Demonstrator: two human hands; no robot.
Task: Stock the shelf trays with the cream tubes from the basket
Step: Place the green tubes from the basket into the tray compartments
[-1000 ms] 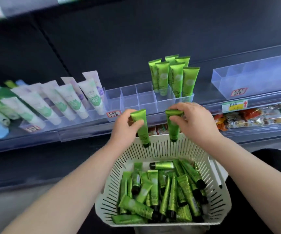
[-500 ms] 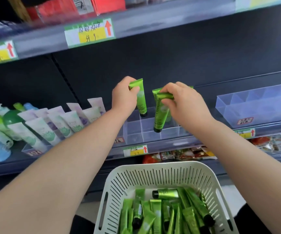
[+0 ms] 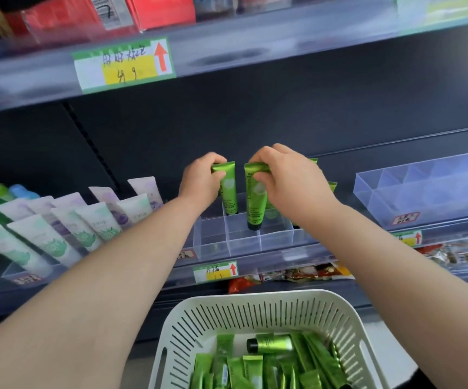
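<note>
Pinching a glossy green plastic cream tube (image 3: 229,195) by its crimped top with left hand (image 3: 201,178), fingers curled round the crimp; upright, cap down, lower end dipping into a far cell of the clear plastic divided tray (image 3: 244,244) on the middle shelf. Gripping a second green tube (image 3: 255,204) the same way with right hand (image 3: 289,179); black cap low in the next cell to the right, just beside the first tube. Can't tell whether either cap sits on the tray floor.

Partly hidden behind right hand and wrist: more green tubes (image 3: 331,187) standing at the tray's right end.

Near, bottom centre: white slotted plastic basket (image 3: 255,297) with a heap of loose green tubes (image 3: 273,344) lying inside.

Left of tray: rows of white tubes with green and purple prints (image 3: 98,223), leaning back; far right on same shelf: another clear divided tray (image 3: 423,197).

Above: shelf edge with green-and-yellow price label (image 3: 126,64), red arrow on it; red boxes (image 3: 157,9) on top shelf. Below tray: snack packets (image 3: 297,272) on lower shelf.
</note>
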